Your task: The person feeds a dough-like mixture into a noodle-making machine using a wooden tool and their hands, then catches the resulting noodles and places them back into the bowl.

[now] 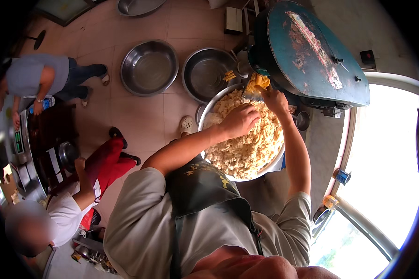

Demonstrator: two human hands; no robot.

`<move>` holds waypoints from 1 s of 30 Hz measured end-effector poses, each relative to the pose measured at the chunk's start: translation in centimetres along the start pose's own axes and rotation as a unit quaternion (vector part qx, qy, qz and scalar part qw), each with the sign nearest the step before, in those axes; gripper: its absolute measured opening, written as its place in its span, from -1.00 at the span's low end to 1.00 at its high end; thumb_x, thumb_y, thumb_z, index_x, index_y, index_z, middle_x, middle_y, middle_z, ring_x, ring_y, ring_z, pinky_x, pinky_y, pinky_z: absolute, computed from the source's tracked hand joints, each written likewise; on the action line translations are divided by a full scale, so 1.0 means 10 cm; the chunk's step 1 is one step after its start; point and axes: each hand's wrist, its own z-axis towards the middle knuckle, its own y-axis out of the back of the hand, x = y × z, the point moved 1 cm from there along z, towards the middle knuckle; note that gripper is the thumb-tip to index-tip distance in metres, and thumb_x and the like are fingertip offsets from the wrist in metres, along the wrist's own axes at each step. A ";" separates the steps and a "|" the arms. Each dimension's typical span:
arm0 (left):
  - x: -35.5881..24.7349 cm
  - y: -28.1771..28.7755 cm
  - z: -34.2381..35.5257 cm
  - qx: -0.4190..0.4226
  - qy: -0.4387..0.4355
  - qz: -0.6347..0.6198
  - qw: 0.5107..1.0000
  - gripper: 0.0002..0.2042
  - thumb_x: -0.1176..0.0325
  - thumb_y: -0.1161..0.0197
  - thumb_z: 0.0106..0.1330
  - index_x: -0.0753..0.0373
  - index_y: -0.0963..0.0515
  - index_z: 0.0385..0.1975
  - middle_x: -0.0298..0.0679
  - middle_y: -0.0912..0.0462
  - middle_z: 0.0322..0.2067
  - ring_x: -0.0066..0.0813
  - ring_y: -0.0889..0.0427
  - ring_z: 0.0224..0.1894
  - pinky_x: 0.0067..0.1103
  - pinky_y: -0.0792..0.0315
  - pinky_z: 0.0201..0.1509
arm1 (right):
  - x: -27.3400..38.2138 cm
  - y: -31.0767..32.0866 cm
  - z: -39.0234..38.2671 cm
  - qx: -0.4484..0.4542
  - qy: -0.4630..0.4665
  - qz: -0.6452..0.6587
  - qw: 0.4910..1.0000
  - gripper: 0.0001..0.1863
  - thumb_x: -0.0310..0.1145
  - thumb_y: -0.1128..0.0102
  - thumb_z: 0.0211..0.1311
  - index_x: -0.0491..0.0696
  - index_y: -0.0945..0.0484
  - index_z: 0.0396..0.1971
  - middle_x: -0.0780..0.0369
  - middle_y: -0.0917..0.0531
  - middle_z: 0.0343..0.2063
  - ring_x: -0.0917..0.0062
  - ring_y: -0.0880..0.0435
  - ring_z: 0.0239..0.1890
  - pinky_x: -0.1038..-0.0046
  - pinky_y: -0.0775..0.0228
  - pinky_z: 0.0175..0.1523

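A wide metal basin (280, 156) in front of me is heaped with pale yellow, crumbly, dough-like lumps (239, 153). Over the middle of the heap is my left hand (242, 120), its fingers curled in; whatever they may hold is hidden. My right hand (276, 102) reaches to the far side of the basin, its fingers closed at a deeper yellow, dough-like mass (257, 83). That mass hangs at the mouth of a green machine (302, 51), above a flat metal piece (252, 96).
Two metal basins, one shiny (149, 67) and one darker (207, 74), stand on the tiled floor beyond. A small pan (302, 120) is right of the heap. To the left, one person in grey (37, 76) and another in red trousers (104, 167) are beside a cluttered counter. Bright windows (381, 153) line the right.
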 end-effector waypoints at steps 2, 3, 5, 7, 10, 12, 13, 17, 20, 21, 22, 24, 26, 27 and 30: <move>-0.02 0.08 -0.05 -0.007 -0.009 0.000 1.000 -0.92 0.41 -0.22 0.30 0.23 -0.58 -0.28 -0.23 -0.56 -0.30 -0.22 -0.59 -0.21 -0.37 -0.51 -0.13 | 0.04 -0.05 0.07 -0.025 -0.026 -0.035 0.999 -0.42 0.15 0.03 0.28 -0.10 -0.70 -0.23 -0.06 -0.70 -0.34 -0.02 -0.69 -0.20 0.06 -0.53 -0.04; -0.02 0.16 -0.13 -0.015 -0.006 -0.004 1.000 -0.93 0.43 -0.22 0.30 0.24 -0.58 -0.29 -0.23 -0.56 -0.30 -0.21 -0.60 -0.22 -0.37 -0.51 -0.13 | 0.01 -0.08 0.01 -0.014 -0.043 -0.024 0.999 -0.45 0.13 0.01 0.29 -0.06 -0.70 -0.19 -0.08 -0.70 -0.31 -0.02 -0.69 -0.18 0.09 -0.54 -0.03; -0.02 0.38 -0.27 -0.012 0.025 -0.006 1.000 -0.93 0.47 -0.21 0.30 0.25 -0.58 -0.27 -0.23 -0.57 -0.29 -0.20 -0.61 -0.21 -0.38 -0.51 -0.14 | 0.20 0.16 -0.43 -0.160 0.114 0.090 0.976 -0.45 0.12 0.02 0.30 -0.09 -0.69 -0.21 -0.10 -0.70 -0.30 -0.01 -0.69 -0.17 0.09 -0.54 -0.03; -0.03 0.50 -0.35 -0.008 0.038 -0.020 0.999 -0.92 0.47 -0.21 0.30 0.25 -0.58 -0.26 -0.23 -0.57 -0.28 -0.21 -0.62 -0.20 -0.38 -0.51 -0.13 | 0.12 0.13 -0.44 -0.128 0.100 0.080 0.983 -0.45 0.11 0.04 0.33 -0.11 -0.68 -0.25 -0.12 -0.69 -0.28 0.00 -0.69 -0.17 0.07 -0.53 -0.04; -0.10 0.45 -0.39 0.019 0.023 -0.037 0.999 -0.90 0.49 -0.22 0.29 0.24 -0.58 -0.23 -0.23 -0.58 -0.28 -0.20 -0.62 -0.22 -0.39 -0.52 -0.14 | 0.10 -0.09 0.01 -0.034 -0.060 0.003 0.998 -0.42 0.10 0.05 0.37 -0.15 -0.69 -0.40 -0.13 -0.67 -0.29 -0.04 -0.68 -0.20 0.04 -0.52 -0.08; -0.10 0.43 -0.39 0.030 0.006 -0.030 0.999 -0.90 0.50 -0.23 0.28 0.24 -0.57 -0.23 -0.23 -0.58 -0.28 -0.20 -0.62 -0.23 -0.39 -0.52 -0.16 | 0.02 -0.19 0.21 -0.054 -0.043 -0.003 0.998 -0.46 0.08 0.05 0.37 -0.13 -0.67 -0.27 -0.14 -0.67 -0.30 -0.06 -0.67 -0.24 0.04 -0.53 -0.11; -0.11 0.49 -0.41 0.028 0.003 -0.026 0.999 -0.91 0.49 -0.24 0.29 0.25 -0.58 -0.24 -0.23 -0.58 -0.29 -0.20 -0.63 -0.26 -0.40 -0.53 -0.18 | 0.05 -0.17 0.17 -0.056 -0.041 -0.005 0.998 -0.48 0.07 0.04 0.38 -0.10 -0.66 -0.21 -0.13 -0.67 -0.30 -0.06 -0.67 -0.24 0.04 -0.53 -0.11; -0.02 0.67 -0.74 0.020 0.055 -0.028 0.998 -0.94 0.47 -0.26 0.30 0.25 -0.58 -0.28 -0.24 -0.59 -0.30 -0.24 -0.65 -0.30 -0.41 -0.54 -0.21 | 0.13 0.01 -0.36 -0.229 0.215 0.097 0.944 -0.61 0.02 0.01 0.38 0.12 -0.62 -0.02 -0.04 -0.70 -0.29 -0.05 -0.67 -0.22 0.08 -0.55 -0.07; 0.00 0.63 -0.72 0.035 0.068 -0.054 0.996 -0.92 0.48 -0.26 0.30 0.25 -0.57 -0.26 -0.23 -0.59 -0.31 -0.25 -0.65 -0.32 -0.42 -0.54 -0.25 | 0.12 -0.18 0.02 -0.051 -0.006 -0.004 0.999 -0.48 0.12 0.04 0.36 -0.05 -0.67 -0.24 -0.13 -0.68 -0.38 -0.04 -0.69 -0.27 0.07 -0.57 -0.13; 0.00 0.60 -0.70 0.022 0.043 -0.055 0.997 -0.90 0.48 -0.26 0.29 0.24 -0.56 -0.23 -0.22 -0.57 -0.32 -0.24 -0.64 -0.35 -0.43 -0.53 -0.29 | 0.13 -0.30 0.20 -0.102 -0.013 0.001 0.995 -0.42 0.12 0.05 0.38 -0.14 -0.66 -0.41 -0.10 -0.67 -0.40 -0.06 -0.67 -0.26 0.01 -0.54 -0.14; -0.05 0.64 -0.70 0.044 0.051 -0.039 0.997 -0.88 0.48 -0.26 0.29 0.23 -0.56 -0.21 -0.23 -0.56 -0.34 -0.25 -0.62 -0.38 -0.44 -0.51 -0.31 | 0.14 -0.30 0.31 -0.086 -0.027 -0.025 0.996 -0.42 0.13 0.08 0.38 -0.12 -0.65 -0.33 -0.09 -0.67 -0.37 -0.06 -0.67 -0.26 -0.01 -0.53 -0.14; -0.08 0.71 -0.77 0.021 0.052 -0.044 0.997 -0.88 0.46 -0.28 0.28 0.22 -0.56 -0.21 -0.26 -0.55 -0.37 -0.29 -0.60 -0.43 -0.45 -0.49 -0.35 | 0.05 -0.31 0.25 -0.075 0.026 -0.027 0.996 -0.45 0.12 0.09 0.38 -0.11 -0.63 -0.24 -0.07 -0.68 -0.32 -0.05 -0.66 -0.25 -0.01 -0.52 -0.16; -0.03 0.73 -0.89 -0.004 0.077 -0.061 0.995 -0.89 0.44 -0.29 0.28 0.19 -0.57 -0.23 -0.30 -0.55 -0.43 -0.37 -0.57 -0.52 -0.48 -0.48 -0.42 | 0.02 -0.12 -0.09 -0.135 0.085 0.025 0.987 -0.49 0.10 0.07 0.38 -0.06 -0.61 -0.17 -0.07 -0.68 -0.28 -0.06 -0.65 -0.24 0.00 -0.51 -0.18; -0.02 0.76 -0.91 -0.005 0.090 -0.065 0.994 -0.90 0.44 -0.29 0.29 0.19 -0.57 -0.23 -0.29 -0.56 -0.42 -0.36 -0.59 -0.51 -0.48 -0.48 -0.42 | 0.16 0.05 -0.26 -0.193 0.149 0.089 0.966 -0.54 0.06 0.03 0.37 -0.03 -0.62 -0.16 -0.07 -0.67 -0.32 -0.07 -0.64 -0.24 0.01 -0.51 -0.18; -0.02 0.70 -0.94 -0.026 0.092 -0.079 0.992 -0.92 0.46 -0.26 0.30 0.21 -0.58 -0.25 -0.26 -0.60 -0.39 -0.30 -0.62 -0.46 -0.48 -0.51 -0.40 | 0.00 -0.12 0.07 -0.015 0.061 -0.003 0.998 -0.56 0.04 -0.01 0.36 -0.01 -0.62 -0.09 -0.08 -0.66 -0.36 -0.07 -0.64 -0.25 0.03 -0.51 -0.19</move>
